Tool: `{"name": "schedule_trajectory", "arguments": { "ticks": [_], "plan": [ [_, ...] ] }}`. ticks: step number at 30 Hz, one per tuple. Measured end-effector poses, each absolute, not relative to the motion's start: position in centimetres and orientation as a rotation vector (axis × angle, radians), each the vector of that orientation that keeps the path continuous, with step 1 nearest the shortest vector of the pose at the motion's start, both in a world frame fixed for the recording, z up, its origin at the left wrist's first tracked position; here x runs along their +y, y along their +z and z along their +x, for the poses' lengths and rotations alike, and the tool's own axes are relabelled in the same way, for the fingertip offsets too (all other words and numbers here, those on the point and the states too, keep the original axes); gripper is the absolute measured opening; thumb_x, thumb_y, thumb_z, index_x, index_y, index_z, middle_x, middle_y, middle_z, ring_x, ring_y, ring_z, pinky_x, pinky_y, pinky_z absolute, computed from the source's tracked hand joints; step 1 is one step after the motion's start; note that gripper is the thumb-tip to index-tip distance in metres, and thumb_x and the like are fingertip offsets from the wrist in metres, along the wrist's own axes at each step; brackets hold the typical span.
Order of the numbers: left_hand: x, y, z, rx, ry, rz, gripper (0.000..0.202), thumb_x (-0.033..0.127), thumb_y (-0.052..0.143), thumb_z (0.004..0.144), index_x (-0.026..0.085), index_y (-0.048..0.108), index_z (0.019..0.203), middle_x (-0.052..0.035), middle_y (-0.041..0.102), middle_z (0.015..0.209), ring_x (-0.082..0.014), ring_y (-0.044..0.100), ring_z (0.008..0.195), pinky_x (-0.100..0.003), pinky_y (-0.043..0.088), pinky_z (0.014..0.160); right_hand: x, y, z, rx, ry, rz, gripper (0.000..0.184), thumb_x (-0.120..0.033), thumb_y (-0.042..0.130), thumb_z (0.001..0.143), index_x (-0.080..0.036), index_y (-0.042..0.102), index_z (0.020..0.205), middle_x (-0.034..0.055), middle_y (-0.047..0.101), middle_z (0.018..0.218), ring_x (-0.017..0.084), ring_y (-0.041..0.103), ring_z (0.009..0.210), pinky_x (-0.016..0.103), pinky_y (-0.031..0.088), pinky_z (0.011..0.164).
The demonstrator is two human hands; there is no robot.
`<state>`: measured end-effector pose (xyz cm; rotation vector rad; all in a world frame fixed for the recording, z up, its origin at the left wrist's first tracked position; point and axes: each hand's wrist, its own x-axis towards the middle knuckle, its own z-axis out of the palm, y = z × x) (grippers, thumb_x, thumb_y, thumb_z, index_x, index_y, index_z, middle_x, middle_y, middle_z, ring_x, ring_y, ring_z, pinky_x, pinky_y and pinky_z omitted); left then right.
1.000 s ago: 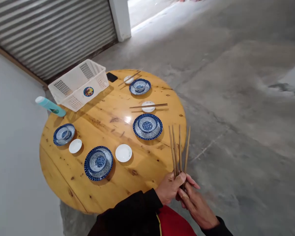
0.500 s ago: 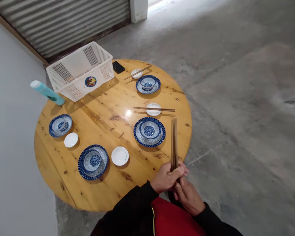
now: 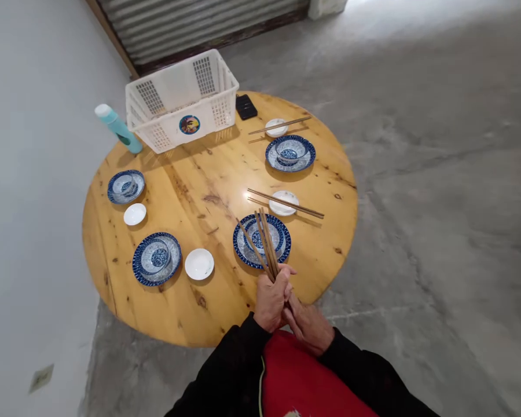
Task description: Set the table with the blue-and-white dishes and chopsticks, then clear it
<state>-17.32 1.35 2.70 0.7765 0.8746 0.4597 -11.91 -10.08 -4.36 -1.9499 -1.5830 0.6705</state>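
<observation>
A bundle of brown chopsticks (image 3: 268, 246) is wrapped in my left hand (image 3: 271, 298), above the table's near edge. My right hand (image 3: 308, 324) is closed round the lower end of the same bundle, just below the left; its fingertips are partly hidden. One chopstick leans away from the others to the left. Behind the tips stands a blue-patterned plate with a glass bowl on it (image 3: 243, 255). Just beyond, a pair of chopsticks (image 3: 304, 208) lies across a small white dish (image 3: 282, 209).
The round wooden table (image 3: 191, 191) also bears more blue plates with bowls (image 3: 156, 281), small white dishes (image 3: 199, 264), a white plastic basket (image 3: 156, 130), a turquoise bottle (image 3: 121, 130) and a black phone (image 3: 246, 107). A white wall (image 3: 39, 174) rises at the left.
My hands have shifted left with the chopsticks, whose tips have swung left and fanned apart, now over the near plate. The camera view has turned, so the table things appear shifted.
</observation>
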Motion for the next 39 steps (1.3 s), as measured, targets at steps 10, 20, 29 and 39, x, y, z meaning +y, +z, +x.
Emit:
{"name": "schedule_trajectory", "arguments": {
  "ticks": [10,20,29,39],
  "plan": [
    [-3.4,3.7,-12.6,1.150,0.737,0.737,0.058,0.073,0.073,0.072,0.018,0.055,0.080,0.0119,0.031,0.048,-0.0037,0.025,0.041,-0.017,0.030,0.040,-4.3,-2.4,10.0,-1.582,0.285,-2.235,0.042,-0.039,0.042,0.101,-0.009,0.064,0.121,0.0237,0.062,0.130,0.033,0.067,0.108,0.041,0.054,0.082],
    [-5.9,4.5,-10.3,1.236,0.883,0.592,0.063,0.071,0.080,0.066,0.014,0.059,0.085,0.0058,0.052,0.065,-0.0011,0.032,0.043,-0.016,0.030,0.038,2.4,-4.7,12.4,-1.966,0.693,-2.434,0.038,-0.037,0.040,0.103,-0.009,0.064,0.113,0.0240,0.070,0.108,0.036,0.073,0.094,0.043,0.050,0.075],
    [-2.8,3.6,-6.6,1.100,0.862,0.665,0.052,0.062,0.075,0.075,0.013,0.061,0.086,0.0058,0.052,0.063,0.0007,0.026,0.038,-0.017,0.020,0.037,-2.7,-4.6,11.5,-1.799,0.789,-2.148,0.027,-0.031,0.038,0.099,-0.021,0.056,0.081,0.0103,0.070,0.074,0.022,0.070,0.072,0.031,0.049,0.068],
    [-0.8,3.5,-3.6,0.999,0.952,0.620,0.055,0.063,0.081,0.069,0.014,0.065,0.089,0.0084,0.041,0.058,-0.0020,0.027,0.042,-0.020,0.020,0.041,-10.6,-2.1,5.4,-1.419,0.804,-1.626,0.042,-0.052,0.034,0.100,-0.025,0.056,0.078,0.0021,0.059,0.062,0.018,0.059,0.055,0.030,0.049,0.054]
  ]
}}
